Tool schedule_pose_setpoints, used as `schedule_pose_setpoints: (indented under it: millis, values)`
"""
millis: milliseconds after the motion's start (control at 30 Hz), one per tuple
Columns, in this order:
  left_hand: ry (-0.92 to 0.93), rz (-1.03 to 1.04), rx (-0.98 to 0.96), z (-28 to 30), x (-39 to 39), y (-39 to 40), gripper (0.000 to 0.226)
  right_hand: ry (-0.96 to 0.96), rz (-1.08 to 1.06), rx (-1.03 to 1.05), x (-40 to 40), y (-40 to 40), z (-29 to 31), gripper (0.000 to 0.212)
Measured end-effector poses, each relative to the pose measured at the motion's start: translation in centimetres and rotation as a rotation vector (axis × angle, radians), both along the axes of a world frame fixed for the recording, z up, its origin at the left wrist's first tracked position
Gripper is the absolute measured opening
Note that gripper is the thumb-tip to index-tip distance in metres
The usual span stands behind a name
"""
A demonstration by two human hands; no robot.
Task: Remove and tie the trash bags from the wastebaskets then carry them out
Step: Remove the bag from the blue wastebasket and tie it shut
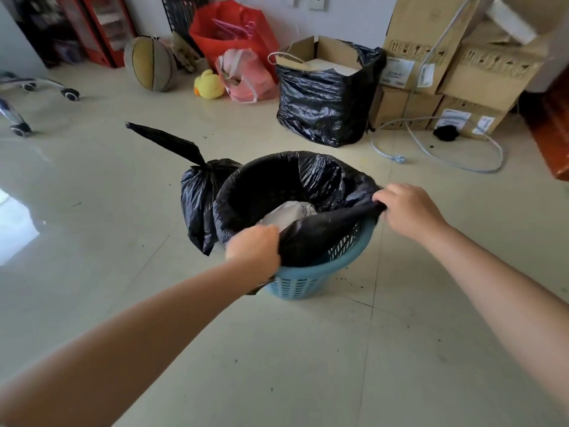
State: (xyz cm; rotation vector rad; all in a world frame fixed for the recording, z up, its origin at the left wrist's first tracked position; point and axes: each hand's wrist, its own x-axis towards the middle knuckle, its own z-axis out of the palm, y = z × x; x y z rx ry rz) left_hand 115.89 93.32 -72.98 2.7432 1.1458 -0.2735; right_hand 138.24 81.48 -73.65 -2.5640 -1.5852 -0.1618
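Black liner being freed from the blue wastebasket on the floor.
Left hand and right hand each pinched its near rim; the far rim probably needed lifting off next, then gathering to tie.

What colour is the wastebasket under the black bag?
Light blue, with a slotted lattice wall; the wastebasket shows best in the head view.
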Motion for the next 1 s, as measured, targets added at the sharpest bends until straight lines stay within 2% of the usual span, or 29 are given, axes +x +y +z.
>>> schedule_pose_setpoints:
  millis: [67,100,167,233,300,367,433,467,500,567,600,700,767,833,900,967,1000]
  values:
    - [0.034,0.065,0.08,0.4,-1.8,1.7,0.026,-0.028,-0.113,0.083,1.6,-0.3,-0.3,0.021]
    - [0.045,0.108,0.092,0.7,-2.6,2.5,0.024,0.03,-0.188,0.044,2.1,-0.2,0.0,0.027]
    - [0.077,0.212,0.076,1.3,-4.0,4.0,0.019,0.292,-0.302,-0.187,3.0,0.2,0.3,0.045]
    - [0.057,0.334,-0.026,1.4,-4.5,5.7,0.009,0.491,-0.307,-0.367,3.0,0.7,0.4,0.064]
    - [0.034,0.375,-0.18,1.8,-4.8,6.7,0.018,0.635,-0.269,-0.53,2.3,1.2,-0.1,0.072]
    - [0.025,0.369,-0.321,2.2,-4.7,7.2,0.034,0.81,-0.287,-0.633,1.5,1.5,-1.2,0.062]
    - [-0.014,0.291,-0.295,2.7,-4.7,7.0,0.072,0.969,-0.311,-0.641,0.5,1.4,-2.3,0.031]
    - [-0.018,0.29,-0.274,2.6,-4.6,7.0,0.083,1.017,-0.322,-0.622,0.2,1.3,-2.8,0.014]
    - [-0.023,0.337,-0.299,2.4,-4.5,7.0,0.077,1.045,-0.324,-0.613,-0.2,1.2,-3.3,0.008]
    - [-0.116,0.409,-0.22,1.3,-4.1,8.1,0.044,1.072,-0.322,-0.624,-0.6,0.8,-3.9,0.018]
    - [-0.168,0.464,-0.172,1.1,-4.1,8.2,0.035,1.05,-0.329,-0.65,-0.7,0.8,-3.9,0.02]
    - [-0.237,0.437,-0.027,0.7,-4.3,8.5,0.029,0.751,-0.348,-0.699,-0.1,0.8,-3.0,0.012]
    - [-0.315,0.428,-0.034,1.2,-3.9,8.6,0.033,0.597,-0.391,-0.561,1.2,1.3,-1.7,0.023]
    - [-0.489,0.465,-0.076,2.4,-2.7,8.7,0.034,0.759,-0.526,-0.185,3.2,2.6,0.0,0.028]
    - [-0.755,0.54,-0.139,4.2,-0.8,8.6,0.023,0.982,-0.639,0.232,4.4,4.1,2.3,0.028]
    - [-1.036,0.67,-0.285,6.2,0.9,8.7,0.009,1.083,-0.631,0.483,4.9,5.9,4.8,0.032]
    - [-1.142,0.743,-0.366,6.8,1.6,9.1,0.011,1.078,-0.606,0.559,4.9,6.7,6.1,0.033]
